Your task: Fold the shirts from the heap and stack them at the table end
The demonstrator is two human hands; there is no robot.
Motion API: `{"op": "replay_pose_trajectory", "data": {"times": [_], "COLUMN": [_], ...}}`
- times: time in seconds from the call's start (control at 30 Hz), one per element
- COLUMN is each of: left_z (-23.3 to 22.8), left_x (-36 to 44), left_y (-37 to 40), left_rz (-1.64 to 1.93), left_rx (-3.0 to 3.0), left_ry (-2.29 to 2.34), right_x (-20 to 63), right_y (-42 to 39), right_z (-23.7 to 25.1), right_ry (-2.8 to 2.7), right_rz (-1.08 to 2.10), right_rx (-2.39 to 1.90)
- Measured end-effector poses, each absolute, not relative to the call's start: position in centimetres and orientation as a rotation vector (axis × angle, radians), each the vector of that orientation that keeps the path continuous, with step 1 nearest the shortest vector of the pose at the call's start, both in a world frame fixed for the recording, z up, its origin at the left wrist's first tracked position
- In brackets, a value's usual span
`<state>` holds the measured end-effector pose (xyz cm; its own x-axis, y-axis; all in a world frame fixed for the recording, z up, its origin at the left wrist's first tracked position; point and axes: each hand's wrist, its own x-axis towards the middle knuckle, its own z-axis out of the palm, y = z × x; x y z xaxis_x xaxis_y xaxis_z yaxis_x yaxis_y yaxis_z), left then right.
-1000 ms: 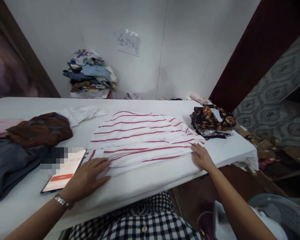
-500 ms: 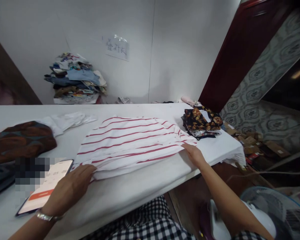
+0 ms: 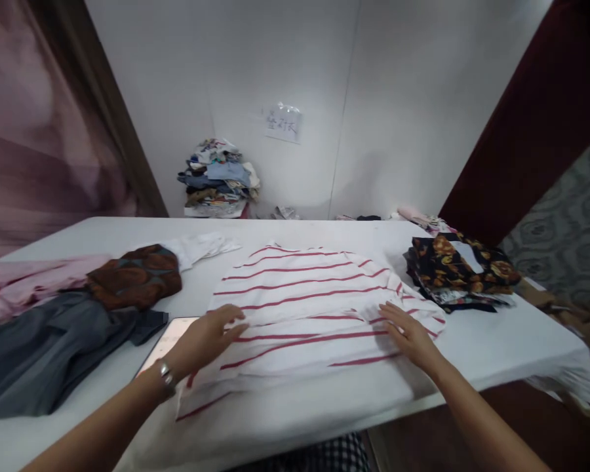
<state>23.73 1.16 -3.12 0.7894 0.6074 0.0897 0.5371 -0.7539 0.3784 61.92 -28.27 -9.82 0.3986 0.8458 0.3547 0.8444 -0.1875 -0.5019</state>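
Note:
A white shirt with red stripes (image 3: 299,295) lies spread across the white-covered table, with creases along its middle. At its left side is my left hand (image 3: 207,339), palm down, thumb and fingers apart and slightly bent, nothing held between them. My right hand (image 3: 410,335) is over the shirt's right part, its fingers stretched and spread at the striped cloth. Whether either hand presses on the fabric I cannot tell. Partly hidden behind my left wrist, a phone (image 3: 170,339) with a lit screen lies on the table.
On the left are dark grey clothing (image 3: 39,354), a brown patterned garment (image 3: 137,275), pink cloth (image 3: 44,275) and white cloth (image 3: 201,248). A folded stack with a black floral piece (image 3: 457,265) sits right. Another clothes pile (image 3: 221,180) stands by the wall.
Both hands have let go of the shirt's near edge and moved inward over it. The near part now lies flatter, towards me. The view has turned left.

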Motion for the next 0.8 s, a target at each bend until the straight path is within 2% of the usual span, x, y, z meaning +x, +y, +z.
{"op": "replay_pose_trajectory", "data": {"times": [0.17, 0.33, 0.57, 0.8], "left_z": [-3.4, -4.3, -5.5, -5.6], "left_x": [28.7, 33.2, 40.3, 45.4], "left_y": [8.9, 14.7, 19.5, 20.6], "left_rz": [0.365, 0.36, 0.326, 0.167], "left_rx": [2.587, 2.538, 2.582, 2.79], "left_ry": [1.166, 1.378, 1.355, 1.155], "right_x": [59.9, 59.3, 59.5, 59.5], "right_y": [-22.1, -20.5, -21.0, -21.0], "right_z": [-10.3, -12.4, -13.2, -13.1], "right_ry": [-1.623, -1.711, -1.753, -1.742], "right_rz": [0.093, 0.104, 0.058, 0.073], "right_rx": [-2.145, -2.357, -2.372, -2.299]}}
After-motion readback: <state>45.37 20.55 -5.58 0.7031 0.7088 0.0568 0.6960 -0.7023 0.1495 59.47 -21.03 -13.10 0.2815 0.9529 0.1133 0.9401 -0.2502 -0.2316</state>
